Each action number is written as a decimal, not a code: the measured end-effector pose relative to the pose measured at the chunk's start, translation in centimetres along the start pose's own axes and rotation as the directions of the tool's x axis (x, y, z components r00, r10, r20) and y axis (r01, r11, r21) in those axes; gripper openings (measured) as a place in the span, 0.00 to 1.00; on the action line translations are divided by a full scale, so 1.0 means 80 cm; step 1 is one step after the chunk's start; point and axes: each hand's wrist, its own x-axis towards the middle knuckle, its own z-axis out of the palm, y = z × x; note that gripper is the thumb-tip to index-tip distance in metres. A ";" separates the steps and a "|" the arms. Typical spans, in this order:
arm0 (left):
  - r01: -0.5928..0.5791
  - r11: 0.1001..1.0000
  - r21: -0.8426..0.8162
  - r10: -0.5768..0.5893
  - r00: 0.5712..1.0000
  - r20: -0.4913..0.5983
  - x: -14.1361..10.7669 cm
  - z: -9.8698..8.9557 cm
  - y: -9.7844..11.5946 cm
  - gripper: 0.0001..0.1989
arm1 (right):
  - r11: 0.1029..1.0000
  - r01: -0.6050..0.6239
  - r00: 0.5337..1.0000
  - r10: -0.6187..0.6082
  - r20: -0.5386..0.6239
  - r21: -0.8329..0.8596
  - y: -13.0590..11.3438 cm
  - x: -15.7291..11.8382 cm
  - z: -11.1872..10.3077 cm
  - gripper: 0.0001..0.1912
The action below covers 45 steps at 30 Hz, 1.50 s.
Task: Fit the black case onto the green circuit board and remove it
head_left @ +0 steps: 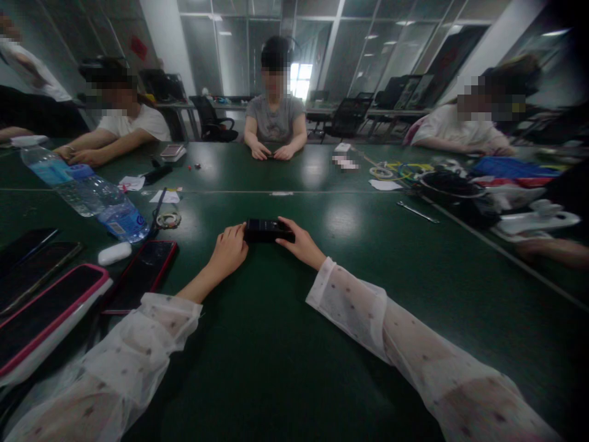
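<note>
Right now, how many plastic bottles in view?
2, both at left: the blue-capped bottle, and another bottle just left of it. More could be hidden.

Clock centred on the black box: its markings are too small to read, and the right hand covers part of its 3 o'clock end. Right sleeve, 4 o'clock, cut by bottom edge. Pink-rimmed phone, 8 o'clock, cut by left edge. Co-worker's hand, 3 o'clock: blurred. Seated person, 12 o'clock: object in hands too small to identify.
</note>
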 end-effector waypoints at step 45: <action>0.016 0.999 0.036 -0.017 1.000 0.013 -0.001 -0.002 0.002 0.26 | 0.997 -0.072 0.997 0.072 -0.001 0.031 -0.013 -0.001 -0.002 0.28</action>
